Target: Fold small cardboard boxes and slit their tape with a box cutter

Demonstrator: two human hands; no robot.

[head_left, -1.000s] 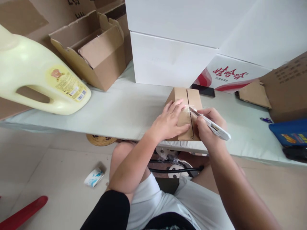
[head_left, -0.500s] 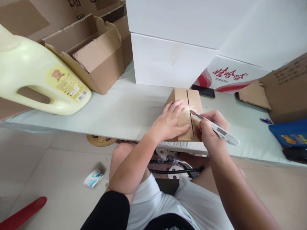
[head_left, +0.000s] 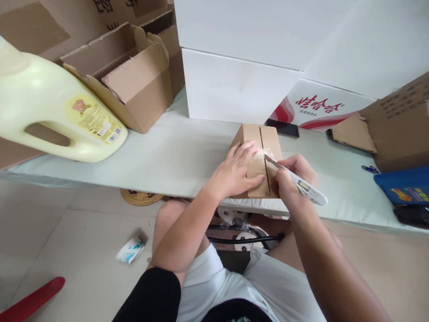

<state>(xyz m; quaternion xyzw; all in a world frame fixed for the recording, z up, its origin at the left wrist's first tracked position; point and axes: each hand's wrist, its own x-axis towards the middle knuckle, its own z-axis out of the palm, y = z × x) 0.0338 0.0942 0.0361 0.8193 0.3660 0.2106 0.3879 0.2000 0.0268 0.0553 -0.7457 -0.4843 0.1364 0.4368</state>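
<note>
A small brown cardboard box sits at the front edge of the table, its dark seam running from back to front across the top. Clear tape crosses that seam. My left hand rests flat on the box's left part, fingers spread and thumb stretched toward the seam. In my right hand, closed around it, is a white utility knife. Its blade touches the tape at the seam, and its tail end points to the lower right.
White cartons stand behind the box, with a black phone at their foot. To the left are a yellow jug and an open cardboard box. A blue packet lies at the right. A paper cup is on the floor.
The knife and my right hand have shifted slightly left, and the knife's tail end has swung a little. My left hand stays on the box.
</note>
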